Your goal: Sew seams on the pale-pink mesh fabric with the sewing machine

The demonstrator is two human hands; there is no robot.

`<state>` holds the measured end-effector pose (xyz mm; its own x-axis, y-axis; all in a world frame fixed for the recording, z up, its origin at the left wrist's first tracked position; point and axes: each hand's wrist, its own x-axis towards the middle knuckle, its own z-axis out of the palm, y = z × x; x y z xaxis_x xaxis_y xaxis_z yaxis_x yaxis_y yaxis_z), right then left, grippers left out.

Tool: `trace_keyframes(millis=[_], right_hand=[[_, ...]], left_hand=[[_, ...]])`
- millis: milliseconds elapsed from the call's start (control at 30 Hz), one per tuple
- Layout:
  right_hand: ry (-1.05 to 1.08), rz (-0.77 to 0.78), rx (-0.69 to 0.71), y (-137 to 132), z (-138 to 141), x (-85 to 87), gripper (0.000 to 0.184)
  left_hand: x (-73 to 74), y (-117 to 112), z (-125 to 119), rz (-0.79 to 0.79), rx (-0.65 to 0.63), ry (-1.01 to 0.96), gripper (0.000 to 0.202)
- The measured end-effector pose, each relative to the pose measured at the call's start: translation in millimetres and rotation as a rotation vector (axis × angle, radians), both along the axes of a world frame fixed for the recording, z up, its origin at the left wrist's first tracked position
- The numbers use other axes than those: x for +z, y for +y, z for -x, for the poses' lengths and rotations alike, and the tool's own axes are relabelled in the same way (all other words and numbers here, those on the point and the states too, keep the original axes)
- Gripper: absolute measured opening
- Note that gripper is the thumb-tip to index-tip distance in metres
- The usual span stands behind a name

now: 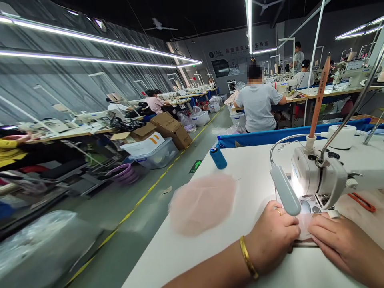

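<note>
A white sewing machine (310, 172) stands on the right of the table, its grey lamp (285, 192) lit beside the needle area. Sheer pale pink fabric (305, 226) lies under my fingers just in front of the presser foot. My left hand (274, 230), with a ring and a gold bangle, is closed on the fabric's left side. On its right side, my right hand (336, 236) pinches the same fabric with bent fingers. The fingertips and the needle are partly hidden. Farther left lies a loose round piece of pink sheer fabric (204, 204).
A blue thread spool (218, 158) stands near the table's far edge. Red-handled thread snips (361, 202) lie right of the machine. An orange-brown pencil (319, 98) sticks up from the machine head. Ahead, a seated person (259, 106) works; cardboard boxes (171, 128) stand beside the aisle.
</note>
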<state>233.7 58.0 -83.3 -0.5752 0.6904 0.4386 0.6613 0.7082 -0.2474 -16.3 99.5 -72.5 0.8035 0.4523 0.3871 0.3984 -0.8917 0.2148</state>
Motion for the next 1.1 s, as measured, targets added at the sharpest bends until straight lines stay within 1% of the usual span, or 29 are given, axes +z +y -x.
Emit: trace_keyframes(millis=[100, 233, 300, 400, 500, 633, 767, 967, 1100], right_hand=[[-0.008, 0.003, -0.038, 2, -1, -7.2, 0.028], [-0.025, 0.007, -0.073, 4, -3, -11.9, 0.028], [-0.027, 0.009, -0.077, 3, -3, -12.8, 0.029], [-0.015, 0.010, -0.079, 2, -4, -13.5, 0.029], [-0.005, 0.002, -0.077, 2, -4, -14.2, 0.029], [-0.031, -0.018, -0.088, 2, -3, -14.6, 0.031], [-0.045, -0.051, -0.100, 4, -2, -15.1, 0.033], [-0.041, -0.084, -0.122, 11, -4, -18.7, 0.034], [-0.092, -0.144, -0.162, 15, -2, -14.9, 0.037]], left_hand=[[-1.4, 5, -1, -0.019, 0.018, 0.005, 0.017], [1.0, 11, 0, -0.040, 0.024, 0.015, 0.019], [2.7, 12, 1, -0.042, -0.005, 0.028, 0.019], [3.3, 11, 2, -0.034, -0.081, 0.051, 0.019], [1.3, 11, 2, -0.040, -0.106, 0.057, 0.020], [-1.0, 13, 2, -0.077, -0.097, 0.037, 0.019], [-0.3, 15, 2, -0.097, -0.086, 0.042, 0.020], [-1.4, 20, 1, -0.095, -0.030, 0.063, 0.020], [-2.9, 26, -2, -0.085, -0.013, 0.089, 0.022]])
